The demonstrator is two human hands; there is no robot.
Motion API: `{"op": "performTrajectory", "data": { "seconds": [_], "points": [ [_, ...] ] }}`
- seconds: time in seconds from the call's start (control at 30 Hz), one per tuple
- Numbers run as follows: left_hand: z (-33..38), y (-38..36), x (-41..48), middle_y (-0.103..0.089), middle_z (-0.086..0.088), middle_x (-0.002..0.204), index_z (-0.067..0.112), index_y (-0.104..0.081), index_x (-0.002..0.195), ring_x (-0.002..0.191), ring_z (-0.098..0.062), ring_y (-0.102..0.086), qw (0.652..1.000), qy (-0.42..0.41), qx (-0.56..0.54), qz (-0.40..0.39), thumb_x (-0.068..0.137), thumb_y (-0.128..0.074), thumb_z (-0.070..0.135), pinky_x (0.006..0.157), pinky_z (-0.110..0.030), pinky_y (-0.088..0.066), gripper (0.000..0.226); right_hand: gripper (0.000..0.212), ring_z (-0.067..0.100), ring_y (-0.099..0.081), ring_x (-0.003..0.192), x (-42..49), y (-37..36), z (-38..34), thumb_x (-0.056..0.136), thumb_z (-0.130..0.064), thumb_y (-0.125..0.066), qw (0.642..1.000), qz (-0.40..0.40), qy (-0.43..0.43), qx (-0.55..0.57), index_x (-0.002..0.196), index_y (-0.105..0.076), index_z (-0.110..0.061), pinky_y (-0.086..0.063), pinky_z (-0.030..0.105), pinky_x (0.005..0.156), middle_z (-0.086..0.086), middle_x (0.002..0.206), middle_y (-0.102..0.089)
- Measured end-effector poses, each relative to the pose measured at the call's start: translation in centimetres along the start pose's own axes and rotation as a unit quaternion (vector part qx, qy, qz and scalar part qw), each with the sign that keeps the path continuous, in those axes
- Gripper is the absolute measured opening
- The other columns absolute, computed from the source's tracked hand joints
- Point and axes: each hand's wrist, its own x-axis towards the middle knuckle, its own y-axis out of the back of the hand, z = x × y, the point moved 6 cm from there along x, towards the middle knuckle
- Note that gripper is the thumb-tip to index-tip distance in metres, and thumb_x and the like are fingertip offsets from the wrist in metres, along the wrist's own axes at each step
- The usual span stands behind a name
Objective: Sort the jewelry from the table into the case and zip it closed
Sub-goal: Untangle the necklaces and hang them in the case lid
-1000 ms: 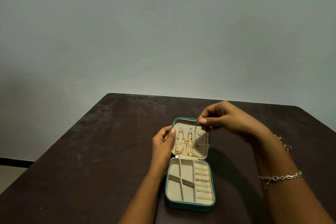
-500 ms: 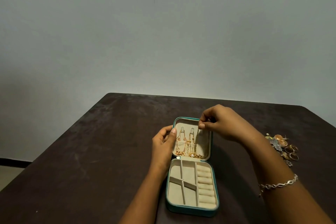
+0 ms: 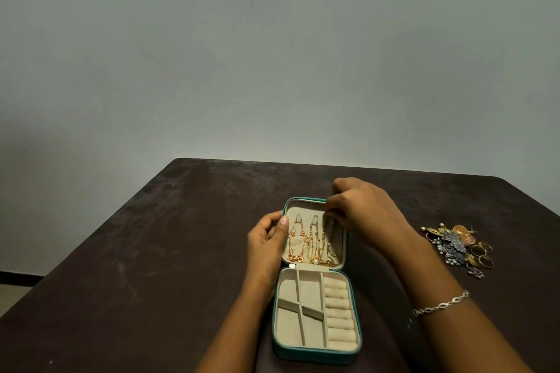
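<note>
Gold chain (image 3: 326, 236), pinched by the right hand (image 3: 365, 210), had come down from the top edge of the lid (image 3: 304, 211) to the third hook inside the case (image 3: 316, 353), the left hand (image 3: 266, 242) gripping the lid's left edge, while the pile (image 3: 459, 247) right of the case lay unsorted.

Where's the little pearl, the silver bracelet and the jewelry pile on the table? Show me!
pearl (image 3: 315, 260): head view, on the round white bead itself.
silver bracelet (image 3: 441, 305): head view, on its middle links.
jewelry pile (image 3: 454, 238): head view, on the blue-grey piece near its middle.
</note>
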Motion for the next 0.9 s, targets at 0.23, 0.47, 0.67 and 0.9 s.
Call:
{"op": "performTrajectory", "data": {
  "seconds": [0.23, 0.47, 0.67, 0.9],
  "points": [
    [0.2, 0.0, 0.0, -0.068, -0.004, 0.085, 0.013, -0.060, 0.098, 0.074, -0.012, -0.066, 1.000, -0.003, 0.003, -0.007, 0.093, -0.047, 0.010, 0.063, -0.024, -0.056, 0.014, 0.025, 0.015, -0.050, 0.100, -0.3, -0.4, 0.3, 0.088, -0.026, -0.057, 0.999, 0.031, 0.011, 0.027, 0.112, -0.061, -0.020, -0.046, 0.025, 0.077, 0.001, 0.112, -0.055],
    [0.1, 0.0, 0.0, -0.069, -0.007, 0.090, 0.008, -0.059, 0.105, 0.080, -0.016, -0.067, 1.000, -0.009, -0.008, -0.014, 0.092, -0.048, 0.010, 0.067, -0.028, -0.056, 0.017, 0.026, 0.017, -0.057, 0.089, -0.4, -0.9, 1.3, 0.081, -0.015, -0.067, 0.994, 0.076, -0.013, 0.083, 0.105, -0.059, -0.018, -0.044, 0.023, 0.067, 0.001, 0.104, -0.058],
    [0.0, -0.1, 0.1, -0.070, -0.008, 0.088, 0.012, -0.060, 0.100, 0.081, -0.019, -0.068, 0.999, -0.016, -0.019, -0.023, 0.092, -0.048, 0.010, 0.069, -0.033, -0.057, 0.015, 0.016, 0.014, -0.055, 0.083, -0.4, -1.1, 1.8, 0.081, -0.014, -0.065, 0.988, 0.101, -0.025, 0.111, 0.096, -0.060, -0.017, -0.042, 0.021, 0.065, -0.001, 0.098, -0.057],
    [-0.1, -0.1, 0.2, -0.071, -0.004, 0.083, 0.014, -0.061, 0.096, 0.075, -0.015, -0.068, 0.999, -0.016, -0.043, -0.022, 0.091, -0.048, 0.008, 0.062, -0.026, -0.057, 0.015, 0.014, 0.011, -0.052, 0.081, -0.4, -1.2, 2.1, 0.081, -0.015, -0.066, 0.982, 0.120, -0.036, 0.140, 0.092, -0.058, -0.017, -0.039, 0.017, 0.066, -0.006, 0.092, -0.053]
  ]
}}
